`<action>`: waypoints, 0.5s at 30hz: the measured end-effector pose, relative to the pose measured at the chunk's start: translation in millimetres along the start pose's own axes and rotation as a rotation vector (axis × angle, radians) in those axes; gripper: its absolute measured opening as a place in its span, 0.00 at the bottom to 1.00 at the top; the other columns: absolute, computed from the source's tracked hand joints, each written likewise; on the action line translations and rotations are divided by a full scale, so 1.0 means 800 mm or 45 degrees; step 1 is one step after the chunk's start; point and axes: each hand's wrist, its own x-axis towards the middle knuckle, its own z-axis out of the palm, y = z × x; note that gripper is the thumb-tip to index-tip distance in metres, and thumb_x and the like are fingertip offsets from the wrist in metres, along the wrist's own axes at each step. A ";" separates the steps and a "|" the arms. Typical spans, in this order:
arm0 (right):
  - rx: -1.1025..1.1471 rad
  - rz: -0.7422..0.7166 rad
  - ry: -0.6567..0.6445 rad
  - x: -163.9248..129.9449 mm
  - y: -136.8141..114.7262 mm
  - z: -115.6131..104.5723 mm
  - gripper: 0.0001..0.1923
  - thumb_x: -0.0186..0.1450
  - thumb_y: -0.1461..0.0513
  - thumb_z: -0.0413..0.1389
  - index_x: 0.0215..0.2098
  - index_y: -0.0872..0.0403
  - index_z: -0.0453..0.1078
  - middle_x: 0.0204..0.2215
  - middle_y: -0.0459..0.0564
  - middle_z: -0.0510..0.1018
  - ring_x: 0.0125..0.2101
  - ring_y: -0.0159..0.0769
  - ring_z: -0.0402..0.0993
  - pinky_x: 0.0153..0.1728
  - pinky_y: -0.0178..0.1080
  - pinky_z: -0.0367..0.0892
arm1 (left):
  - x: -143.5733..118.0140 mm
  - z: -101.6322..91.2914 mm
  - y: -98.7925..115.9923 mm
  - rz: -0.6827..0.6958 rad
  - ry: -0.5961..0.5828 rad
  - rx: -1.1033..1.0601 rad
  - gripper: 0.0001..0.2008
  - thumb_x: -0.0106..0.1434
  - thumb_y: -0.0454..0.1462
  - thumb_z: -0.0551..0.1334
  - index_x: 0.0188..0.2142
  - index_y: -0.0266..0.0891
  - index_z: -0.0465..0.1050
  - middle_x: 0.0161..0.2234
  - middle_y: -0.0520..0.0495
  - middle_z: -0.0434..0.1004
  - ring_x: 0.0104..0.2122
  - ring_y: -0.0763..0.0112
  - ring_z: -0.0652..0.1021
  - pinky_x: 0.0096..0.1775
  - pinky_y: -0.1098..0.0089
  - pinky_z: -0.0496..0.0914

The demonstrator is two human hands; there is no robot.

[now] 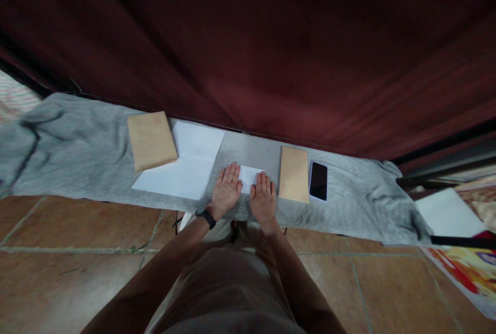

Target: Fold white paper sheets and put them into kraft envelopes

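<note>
A small piece of white paper (249, 176), seemingly folded, lies on the grey cloth in front of me. My left hand (227, 189) rests flat over its left end, fingers stretched forward, a dark band around the wrist. Over the right end, my right hand (263, 198) lies flat with its fingers extended. The paper's middle shows between my hands; its two ends are hidden under them. To the right, a brown envelope (293, 173) lies apart from my right hand. Creased white sheets (182, 171) are spread left of my left hand.
A stack of brown envelopes (152, 140) overlaps the white sheets. A phone (318, 181) with a dark screen lies right of the single envelope. Grey cloth (358, 194) covers the narrow surface. A dark red curtain (248, 65) hangs along its far edge. Floor tiles (96, 225) show below.
</note>
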 end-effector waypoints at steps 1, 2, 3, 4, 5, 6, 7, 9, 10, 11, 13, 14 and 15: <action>0.001 0.004 0.000 0.000 0.001 0.000 0.28 0.78 0.60 0.41 0.73 0.64 0.54 0.71 0.66 0.60 0.70 0.48 0.55 0.68 0.57 0.52 | -0.001 0.000 -0.002 -0.009 0.004 -0.001 0.30 0.74 0.38 0.44 0.71 0.25 0.54 0.72 0.33 0.53 0.73 0.56 0.54 0.71 0.51 0.51; 0.003 0.007 0.001 -0.001 0.001 -0.001 0.28 0.78 0.60 0.41 0.73 0.64 0.54 0.71 0.65 0.59 0.70 0.48 0.55 0.69 0.56 0.52 | -0.003 0.000 -0.004 -0.017 0.007 -0.004 0.30 0.74 0.38 0.44 0.71 0.25 0.54 0.72 0.33 0.53 0.73 0.56 0.55 0.71 0.51 0.51; 0.008 0.008 0.004 -0.001 0.002 -0.001 0.28 0.78 0.61 0.41 0.73 0.64 0.54 0.71 0.65 0.59 0.71 0.47 0.55 0.69 0.56 0.52 | -0.004 -0.001 -0.005 -0.025 0.011 -0.007 0.30 0.74 0.38 0.44 0.71 0.25 0.54 0.72 0.33 0.53 0.73 0.56 0.55 0.71 0.51 0.51; 0.016 0.003 0.008 -0.001 0.003 -0.002 0.28 0.78 0.61 0.41 0.72 0.64 0.54 0.71 0.64 0.59 0.71 0.47 0.54 0.69 0.56 0.51 | -0.004 -0.001 -0.006 -0.029 0.015 -0.011 0.31 0.74 0.38 0.44 0.72 0.25 0.53 0.72 0.33 0.53 0.73 0.56 0.55 0.71 0.51 0.51; 0.028 -0.005 0.010 0.000 0.004 -0.003 0.28 0.77 0.62 0.41 0.72 0.64 0.55 0.71 0.64 0.60 0.71 0.46 0.54 0.69 0.55 0.51 | -0.005 -0.001 -0.006 -0.027 0.018 -0.016 0.31 0.74 0.38 0.45 0.72 0.26 0.53 0.72 0.33 0.54 0.73 0.56 0.55 0.71 0.50 0.51; 0.042 -0.020 0.008 0.001 0.004 -0.004 0.27 0.77 0.64 0.40 0.72 0.64 0.55 0.71 0.63 0.60 0.71 0.45 0.54 0.70 0.55 0.51 | -0.005 -0.002 -0.006 -0.024 0.021 -0.021 0.31 0.74 0.38 0.45 0.72 0.26 0.53 0.72 0.33 0.54 0.73 0.56 0.55 0.71 0.50 0.51; 0.057 -0.041 0.002 0.002 0.004 -0.005 0.27 0.77 0.64 0.41 0.72 0.63 0.56 0.71 0.62 0.61 0.71 0.43 0.54 0.70 0.54 0.51 | -0.005 -0.002 -0.006 -0.021 0.026 -0.026 0.31 0.74 0.38 0.45 0.72 0.27 0.53 0.72 0.34 0.54 0.73 0.56 0.55 0.71 0.50 0.51; 0.081 -0.097 -0.027 0.006 0.001 -0.005 0.27 0.76 0.65 0.41 0.72 0.61 0.57 0.71 0.60 0.61 0.71 0.41 0.53 0.70 0.52 0.51 | -0.005 -0.003 -0.006 -0.017 0.030 -0.030 0.31 0.73 0.38 0.45 0.72 0.29 0.53 0.72 0.34 0.54 0.73 0.56 0.55 0.71 0.49 0.52; 0.090 -0.125 -0.047 0.009 -0.001 -0.005 0.27 0.76 0.65 0.42 0.72 0.60 0.57 0.71 0.59 0.61 0.71 0.40 0.54 0.71 0.52 0.50 | -0.005 -0.003 -0.006 -0.016 0.028 -0.028 0.30 0.74 0.38 0.45 0.72 0.29 0.53 0.72 0.34 0.54 0.73 0.56 0.55 0.71 0.49 0.52; 0.095 -0.147 -0.069 0.011 -0.004 -0.005 0.26 0.77 0.64 0.42 0.72 0.59 0.58 0.71 0.58 0.62 0.71 0.40 0.54 0.71 0.51 0.50 | -0.005 -0.003 -0.006 -0.016 0.024 -0.025 0.30 0.74 0.38 0.45 0.72 0.29 0.54 0.72 0.34 0.54 0.73 0.55 0.55 0.71 0.49 0.52; 0.095 -0.167 -0.115 0.015 -0.010 -0.003 0.26 0.77 0.62 0.43 0.71 0.58 0.59 0.71 0.57 0.62 0.71 0.41 0.55 0.71 0.51 0.49 | -0.005 -0.004 -0.006 -0.017 0.013 -0.015 0.30 0.74 0.39 0.45 0.72 0.29 0.54 0.72 0.33 0.53 0.72 0.54 0.56 0.70 0.49 0.52; 0.090 -0.161 -0.132 0.016 -0.012 -0.002 0.25 0.78 0.62 0.43 0.71 0.58 0.60 0.70 0.57 0.62 0.71 0.42 0.56 0.71 0.52 0.49 | -0.005 -0.005 -0.005 -0.019 0.009 -0.009 0.30 0.75 0.40 0.45 0.72 0.29 0.55 0.72 0.33 0.53 0.72 0.54 0.56 0.70 0.49 0.53; 0.082 -0.148 -0.142 0.016 -0.014 -0.001 0.25 0.78 0.61 0.43 0.71 0.58 0.60 0.70 0.58 0.62 0.71 0.43 0.56 0.71 0.53 0.50 | -0.005 -0.005 -0.005 -0.021 0.007 -0.006 0.30 0.75 0.41 0.45 0.72 0.29 0.55 0.72 0.33 0.53 0.72 0.53 0.57 0.70 0.49 0.53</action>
